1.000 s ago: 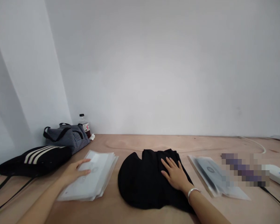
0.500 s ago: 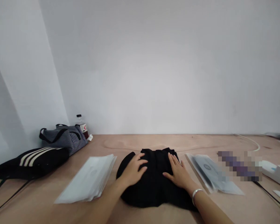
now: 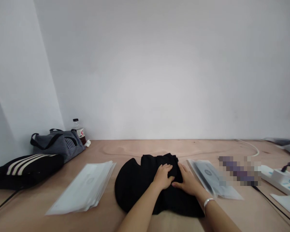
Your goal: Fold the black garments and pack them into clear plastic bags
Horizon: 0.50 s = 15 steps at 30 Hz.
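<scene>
A folded piece of black cloth (image 3: 130,183) lies on the table, with a rounded flap on its left and bunched folds along its far edge. My left hand (image 3: 163,177) rests on top of it right of the middle, palm down and fingers stretched out. Close beside it, my right hand (image 3: 187,180) presses on the cloth's right part, thumb apart from the fingers. A silver bracelet (image 3: 207,201) circles my right wrist. Neither hand grips anything.
To the left lies a stack of frosted plastic bags (image 3: 83,187); a bagged dark item (image 3: 211,175) lies right of the cloth. Farther left are a striped bag (image 3: 62,145), a black bag (image 3: 36,169) and a bottle (image 3: 79,132). A power strip (image 3: 280,180) sits at right.
My left hand has moved right across the cloth, close to my right hand. The rounded left flap now shows more fully. The whole view has shifted slightly.
</scene>
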Motion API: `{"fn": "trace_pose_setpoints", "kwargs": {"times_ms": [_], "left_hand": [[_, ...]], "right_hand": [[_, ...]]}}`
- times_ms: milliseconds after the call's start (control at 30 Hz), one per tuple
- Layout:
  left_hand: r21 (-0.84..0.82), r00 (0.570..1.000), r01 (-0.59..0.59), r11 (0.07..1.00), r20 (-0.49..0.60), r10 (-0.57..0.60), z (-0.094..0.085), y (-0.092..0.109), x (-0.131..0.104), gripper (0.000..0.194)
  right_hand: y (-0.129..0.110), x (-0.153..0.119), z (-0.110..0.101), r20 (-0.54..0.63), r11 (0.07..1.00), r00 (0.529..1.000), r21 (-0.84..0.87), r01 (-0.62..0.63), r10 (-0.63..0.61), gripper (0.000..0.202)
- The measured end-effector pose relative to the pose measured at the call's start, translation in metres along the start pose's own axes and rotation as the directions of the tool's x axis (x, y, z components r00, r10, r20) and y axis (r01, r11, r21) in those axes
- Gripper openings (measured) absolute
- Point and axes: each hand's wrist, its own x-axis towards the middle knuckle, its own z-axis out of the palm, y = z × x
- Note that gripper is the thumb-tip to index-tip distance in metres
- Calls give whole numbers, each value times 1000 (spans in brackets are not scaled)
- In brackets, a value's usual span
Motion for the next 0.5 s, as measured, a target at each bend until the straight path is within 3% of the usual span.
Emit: {"fn": "trace_pose_setpoints", "kwargs": {"times_ms": [133, 267, 367, 500], "left_hand": [[-59, 972, 124, 991, -195, -133, 1, 3, 4, 36], [-125, 878, 239, 963, -395, -269, -16, -6, -1, 41], [-146, 841, 259, 955, -452, -297, -36, -17, -15, 47], [-100, 859, 234, 967, -444, -254, -52, -33, -41, 59]], "right_hand": [[-5, -2, -3, -52, 994, 995, -61, 87, -90, 73], [-14, -4, -4, -30, 987, 993, -115, 112, -117, 73], [-18, -4, -6, 41, 977, 992, -174, 124, -119, 66], [-22, -3, -8, 49, 960, 996, -268, 84, -73, 55]]}}
